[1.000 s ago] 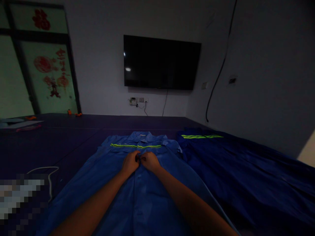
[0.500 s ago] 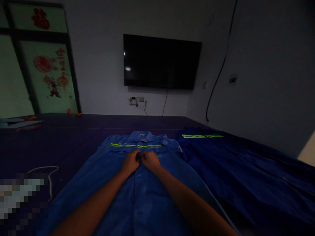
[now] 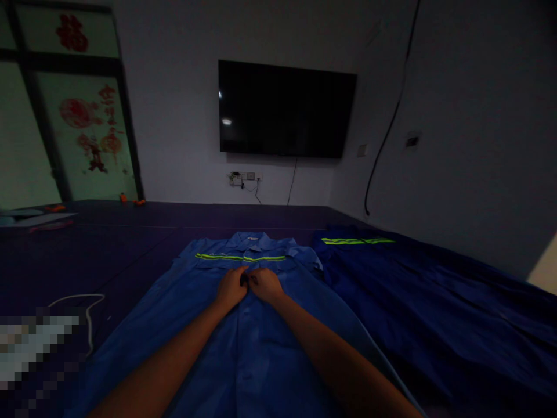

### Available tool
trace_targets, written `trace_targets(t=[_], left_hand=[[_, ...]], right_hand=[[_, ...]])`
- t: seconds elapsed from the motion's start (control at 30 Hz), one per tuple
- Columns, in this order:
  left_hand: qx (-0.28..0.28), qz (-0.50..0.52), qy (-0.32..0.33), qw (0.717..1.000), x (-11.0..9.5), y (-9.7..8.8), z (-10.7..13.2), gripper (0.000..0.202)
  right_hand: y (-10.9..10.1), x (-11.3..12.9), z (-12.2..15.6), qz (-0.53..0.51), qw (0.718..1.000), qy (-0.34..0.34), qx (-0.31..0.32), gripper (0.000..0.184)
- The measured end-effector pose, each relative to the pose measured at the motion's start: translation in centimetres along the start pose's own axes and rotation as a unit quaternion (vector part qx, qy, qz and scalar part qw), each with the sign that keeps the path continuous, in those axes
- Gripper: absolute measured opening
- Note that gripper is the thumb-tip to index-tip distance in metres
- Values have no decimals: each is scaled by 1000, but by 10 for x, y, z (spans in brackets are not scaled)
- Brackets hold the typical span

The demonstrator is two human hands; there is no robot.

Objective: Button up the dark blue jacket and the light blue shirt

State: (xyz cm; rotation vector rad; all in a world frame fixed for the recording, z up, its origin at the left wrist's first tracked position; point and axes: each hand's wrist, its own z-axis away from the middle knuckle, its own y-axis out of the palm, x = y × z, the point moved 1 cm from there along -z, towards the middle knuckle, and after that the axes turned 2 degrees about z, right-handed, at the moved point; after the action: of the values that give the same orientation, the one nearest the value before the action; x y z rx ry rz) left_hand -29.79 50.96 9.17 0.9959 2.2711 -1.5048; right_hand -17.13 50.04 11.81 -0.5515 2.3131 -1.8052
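A blue work shirt (image 3: 270,325) with a yellow-green reflective band across the chest lies face up, its collar pointing away from me. On its front placket, just below the band, my left hand (image 3: 232,285) and my right hand (image 3: 264,283) meet. Both have their fingers bent and pinched on the placket's edge, where a small fold of cloth lifts between them. Any button there is hidden by my fingers. Further down, the placket runs toward me between my forearms.
A darker blue garment (image 3: 418,290) with a similar band lies on the right. To the left are a white cable (image 3: 89,313) and a blurred-out object (image 3: 39,342). A television (image 3: 287,110) hangs on the far wall; a black cable (image 3: 394,116) runs down the right wall.
Almost nothing differs. The fingers of both hands have shifted very slightly at the placket; the shirt lies as before.
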Motion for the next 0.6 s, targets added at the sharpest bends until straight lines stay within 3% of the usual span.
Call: trace_targets(t=[0.6], left_hand=[[14, -13, 2, 1000, -3, -1, 1, 48]], right_hand=[[0, 0, 1, 3, 1000, -15, -8, 25]])
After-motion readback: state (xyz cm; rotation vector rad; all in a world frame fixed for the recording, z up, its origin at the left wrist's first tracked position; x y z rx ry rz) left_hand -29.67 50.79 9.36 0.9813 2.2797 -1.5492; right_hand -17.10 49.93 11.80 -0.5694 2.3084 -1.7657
